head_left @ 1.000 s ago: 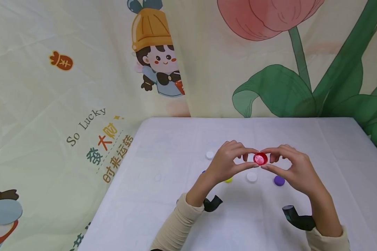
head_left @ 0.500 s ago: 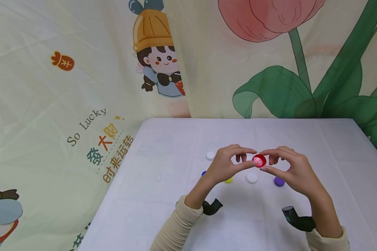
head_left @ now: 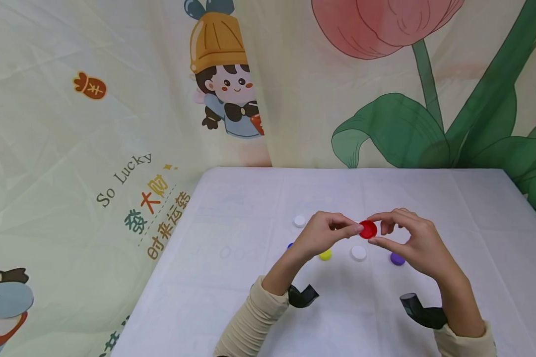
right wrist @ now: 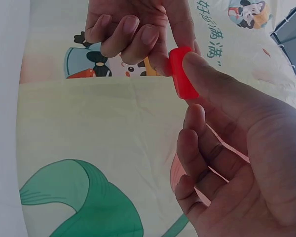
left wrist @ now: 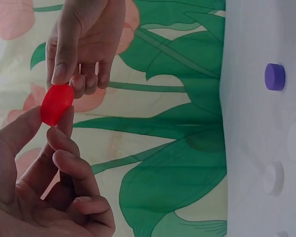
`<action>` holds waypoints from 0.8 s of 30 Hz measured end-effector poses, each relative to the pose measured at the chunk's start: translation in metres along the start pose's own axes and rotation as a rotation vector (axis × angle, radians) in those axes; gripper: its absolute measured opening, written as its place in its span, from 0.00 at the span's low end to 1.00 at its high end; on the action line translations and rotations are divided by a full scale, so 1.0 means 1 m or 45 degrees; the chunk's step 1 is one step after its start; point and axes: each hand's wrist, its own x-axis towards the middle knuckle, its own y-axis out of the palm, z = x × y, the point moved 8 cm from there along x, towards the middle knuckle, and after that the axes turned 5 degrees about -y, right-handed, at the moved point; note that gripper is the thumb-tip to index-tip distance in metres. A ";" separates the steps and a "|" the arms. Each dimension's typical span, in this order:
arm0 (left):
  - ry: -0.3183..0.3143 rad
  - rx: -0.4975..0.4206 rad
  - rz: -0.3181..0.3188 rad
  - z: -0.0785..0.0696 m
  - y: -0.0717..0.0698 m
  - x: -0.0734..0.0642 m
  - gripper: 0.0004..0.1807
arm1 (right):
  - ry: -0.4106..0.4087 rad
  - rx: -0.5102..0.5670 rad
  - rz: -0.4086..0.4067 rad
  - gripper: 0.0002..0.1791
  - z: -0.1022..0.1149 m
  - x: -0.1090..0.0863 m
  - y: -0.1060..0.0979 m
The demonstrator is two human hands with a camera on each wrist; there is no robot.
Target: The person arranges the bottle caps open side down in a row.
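A small round red bottle cap (head_left: 368, 229) is held up above the table between both hands. The left hand (head_left: 320, 233) pinches its left edge with thumb and forefinger. From the other side, the right hand (head_left: 413, 240) grips it between thumb and forefinger, its tips at the upper and lower rim. Seen by the left wrist camera, the red cap (left wrist: 56, 105) is tilted, with the fingers of both hands meeting at it. In the right wrist view the cap (right wrist: 181, 74) shows mostly edge-on, partly behind the right thumb.
Below the hands on the white-covered table (head_left: 232, 297) lie a white cap (head_left: 359, 253), a yellow cap (head_left: 325, 255), a purple cap (head_left: 397, 259) and a partly hidden blue cap (head_left: 290, 246). Another white cap (head_left: 300, 221) lies farther back. A printed curtain hangs behind.
The left thumb and forefinger have closed together at the cap's left edge. The cap's face has turned from a bright pinkish inside to plain red. The right hand stays nearly still.
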 end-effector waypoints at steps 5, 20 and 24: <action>-0.004 0.018 -0.028 -0.001 -0.001 0.000 0.11 | 0.010 -0.005 -0.003 0.25 -0.003 0.000 0.002; 0.317 0.338 -0.315 -0.018 -0.014 -0.007 0.11 | 0.170 -0.034 0.123 0.19 -0.017 -0.003 0.014; 0.530 0.541 -0.406 -0.034 -0.014 -0.015 0.10 | 0.266 -0.002 0.199 0.17 -0.023 -0.005 0.020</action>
